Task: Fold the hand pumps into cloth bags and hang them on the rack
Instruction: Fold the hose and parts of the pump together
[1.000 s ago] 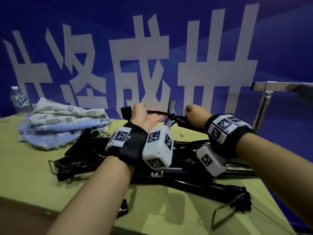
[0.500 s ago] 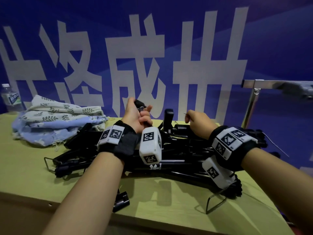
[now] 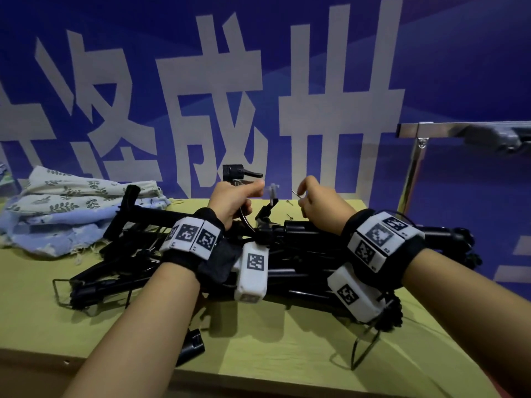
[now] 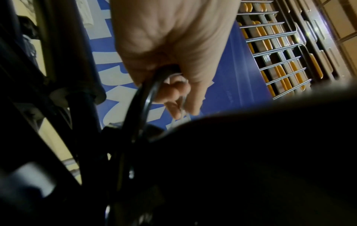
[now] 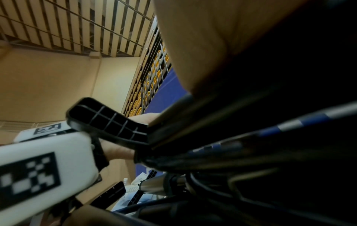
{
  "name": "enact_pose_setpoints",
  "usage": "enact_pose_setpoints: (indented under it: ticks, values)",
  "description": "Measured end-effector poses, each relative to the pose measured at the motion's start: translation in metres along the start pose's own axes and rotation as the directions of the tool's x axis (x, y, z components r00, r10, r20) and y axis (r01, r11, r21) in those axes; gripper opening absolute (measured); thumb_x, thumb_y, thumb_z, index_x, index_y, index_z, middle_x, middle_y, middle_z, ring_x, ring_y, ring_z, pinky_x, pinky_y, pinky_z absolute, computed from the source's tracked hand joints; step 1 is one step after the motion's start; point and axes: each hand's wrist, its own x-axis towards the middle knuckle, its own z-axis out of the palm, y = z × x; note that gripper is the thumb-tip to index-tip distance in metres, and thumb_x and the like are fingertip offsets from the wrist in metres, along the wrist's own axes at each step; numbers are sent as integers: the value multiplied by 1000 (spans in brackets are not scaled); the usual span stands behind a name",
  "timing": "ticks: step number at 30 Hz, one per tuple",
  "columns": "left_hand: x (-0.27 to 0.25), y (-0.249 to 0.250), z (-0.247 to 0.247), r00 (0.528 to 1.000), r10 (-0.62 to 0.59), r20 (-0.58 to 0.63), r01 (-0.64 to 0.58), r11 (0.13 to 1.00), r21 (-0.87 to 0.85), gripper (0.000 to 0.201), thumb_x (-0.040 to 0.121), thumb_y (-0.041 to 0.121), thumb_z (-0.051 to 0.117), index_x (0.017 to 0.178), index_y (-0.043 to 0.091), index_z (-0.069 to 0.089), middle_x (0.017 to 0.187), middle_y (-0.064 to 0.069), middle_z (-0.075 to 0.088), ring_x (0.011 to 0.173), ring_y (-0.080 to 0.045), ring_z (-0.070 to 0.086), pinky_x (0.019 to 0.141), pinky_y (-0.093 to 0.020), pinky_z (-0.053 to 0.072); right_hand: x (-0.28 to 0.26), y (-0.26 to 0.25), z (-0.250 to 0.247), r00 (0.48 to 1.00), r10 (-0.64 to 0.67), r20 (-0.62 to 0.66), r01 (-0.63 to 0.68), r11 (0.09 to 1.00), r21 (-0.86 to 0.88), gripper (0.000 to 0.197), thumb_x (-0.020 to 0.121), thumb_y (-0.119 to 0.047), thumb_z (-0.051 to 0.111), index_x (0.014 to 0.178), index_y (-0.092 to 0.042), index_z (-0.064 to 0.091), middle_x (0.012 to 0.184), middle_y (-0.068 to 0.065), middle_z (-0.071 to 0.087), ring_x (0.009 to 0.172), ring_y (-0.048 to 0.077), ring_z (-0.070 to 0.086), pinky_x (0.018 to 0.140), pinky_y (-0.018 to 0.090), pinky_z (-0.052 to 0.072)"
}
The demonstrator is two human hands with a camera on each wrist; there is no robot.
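Observation:
Several black hand pumps [image 3: 287, 248] lie piled on the yellow-green table [image 3: 273, 349]. My left hand [image 3: 244, 193] grips a pump's black hose [image 4: 146, 97], and its valve head [image 3: 238, 171] with a lever sticks up above my fist. A small clear plastic piece [image 3: 271, 191] shows just right of my thumb. My right hand [image 3: 304, 193] pinches a thin metal needle [image 3: 296, 193] beside it, above the pile. Folded cloth bags [image 3: 66, 202], leaf-printed and blue, lie at the table's back left. In the right wrist view the fingers are hidden; a ribbed black pump part [image 5: 108, 122] fills the middle.
A metal rack bar [image 3: 448, 133] on a post [image 3: 413, 170] stands at the right, past the table's end. Two loose needles [image 3: 289, 203] lie on the table behind the pile. A small black piece [image 3: 192, 344] sits at the front edge. A blue banner [image 3: 316, 81] closes the back.
My left hand has turned the hose end upright and raised it, so the valve head now stands above my fist. My right hand has kept the needle and stayed close by.

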Motion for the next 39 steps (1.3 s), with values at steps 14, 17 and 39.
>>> enact_pose_setpoints:
  ticks: [14, 17, 39]
  values:
    - [-5, -17, 19, 989, 142, -51, -141, 990, 16, 21, 79, -8, 65, 67, 7, 57, 75, -11, 63, 61, -17, 65, 52, -16, 54, -3, -1, 34, 987, -19, -160, 48, 983, 179, 19, 97, -9, 29, 107, -5, 46, 69, 5, 48, 70, 27, 46, 63, 32, 32]
    - [-5, -21, 22, 980, 181, -78, -179, 983, 41, 21, 79, -6, 67, 66, 7, 59, 70, -9, 63, 58, -14, 64, 54, -18, 56, -5, -1, 35, 982, -27, -187, 69, 972, 223, 8, 96, -7, 28, 100, -9, 34, 67, 3, 46, 61, 25, 44, 57, 32, 32]
    - [-11, -17, 22, 973, 216, -87, -215, 976, 12, 20, 78, -6, 68, 68, 9, 60, 70, -7, 65, 58, -13, 66, 57, -19, 56, -6, -2, 38, 983, -92, -161, 108, 990, 89, 6, 93, -2, 31, 94, -7, 30, 60, 4, 41, 54, 24, 37, 50, 35, 24]
